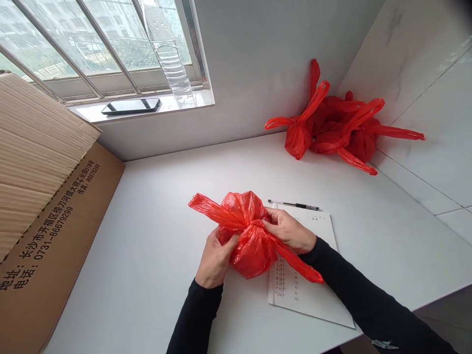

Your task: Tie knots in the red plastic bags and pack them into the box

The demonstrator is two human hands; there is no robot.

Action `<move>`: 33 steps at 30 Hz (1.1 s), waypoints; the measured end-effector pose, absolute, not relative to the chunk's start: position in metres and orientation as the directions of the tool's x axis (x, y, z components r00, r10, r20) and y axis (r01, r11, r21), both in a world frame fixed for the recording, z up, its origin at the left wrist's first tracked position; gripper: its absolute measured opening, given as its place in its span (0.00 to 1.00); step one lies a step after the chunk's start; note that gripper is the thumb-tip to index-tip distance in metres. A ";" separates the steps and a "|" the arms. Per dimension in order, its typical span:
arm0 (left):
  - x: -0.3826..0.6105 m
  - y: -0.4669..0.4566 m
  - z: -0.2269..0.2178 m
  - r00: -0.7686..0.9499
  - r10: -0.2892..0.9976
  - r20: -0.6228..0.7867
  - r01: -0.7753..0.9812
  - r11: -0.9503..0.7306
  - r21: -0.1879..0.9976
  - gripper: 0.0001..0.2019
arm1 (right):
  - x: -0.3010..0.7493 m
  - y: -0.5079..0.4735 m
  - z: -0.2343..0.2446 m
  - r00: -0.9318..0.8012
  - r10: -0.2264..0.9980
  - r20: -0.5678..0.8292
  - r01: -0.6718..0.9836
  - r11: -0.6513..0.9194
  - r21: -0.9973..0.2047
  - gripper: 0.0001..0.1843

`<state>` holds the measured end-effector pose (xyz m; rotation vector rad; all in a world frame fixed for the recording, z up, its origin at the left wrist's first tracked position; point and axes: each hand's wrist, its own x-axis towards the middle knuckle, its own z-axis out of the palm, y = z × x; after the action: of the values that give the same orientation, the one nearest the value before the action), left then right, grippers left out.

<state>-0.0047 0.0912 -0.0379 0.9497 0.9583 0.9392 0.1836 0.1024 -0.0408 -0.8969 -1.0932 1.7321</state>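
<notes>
A knotted red plastic bag is held between my two hands over the white table. Its contents are hidden inside. My left hand grips the bag's left side, thumb on top and fingers curled beneath. On the right side my right hand is closed on it, with the thumb near the knot. One tied handle points to the upper left, the other to the lower right. Partly under my right hand and forearm lies a notebook with handwritten columns.
A black pen lies at the notebook's top edge. Several knotted red bags sit in the far right corner. An open cardboard box stands at the left. The window sill holds a phone and a clear plastic bottle.
</notes>
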 end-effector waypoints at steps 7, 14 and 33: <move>-0.007 0.091 -0.042 0.134 0.967 -0.218 -0.276 0.248 0.929 0.20 | 0.193 0.104 -0.034 -0.588 0.800 -0.119 -0.104 -0.221 -0.970 0.13; -0.004 0.088 -0.037 0.277 0.920 -0.277 -0.282 0.353 0.892 0.22 | 0.189 0.103 -0.043 -0.393 0.909 -0.139 -0.107 -0.195 -0.975 0.11; -0.006 0.092 -0.048 -0.024 0.938 -0.345 -0.353 0.315 0.881 0.13 | 0.183 0.096 -0.029 -0.561 0.824 -0.081 -0.137 -0.188 -0.973 0.23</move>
<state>-0.0063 0.0920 -0.0476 0.6632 1.1516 1.1611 0.1828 0.0960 -0.0293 -0.8313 -1.3967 1.8233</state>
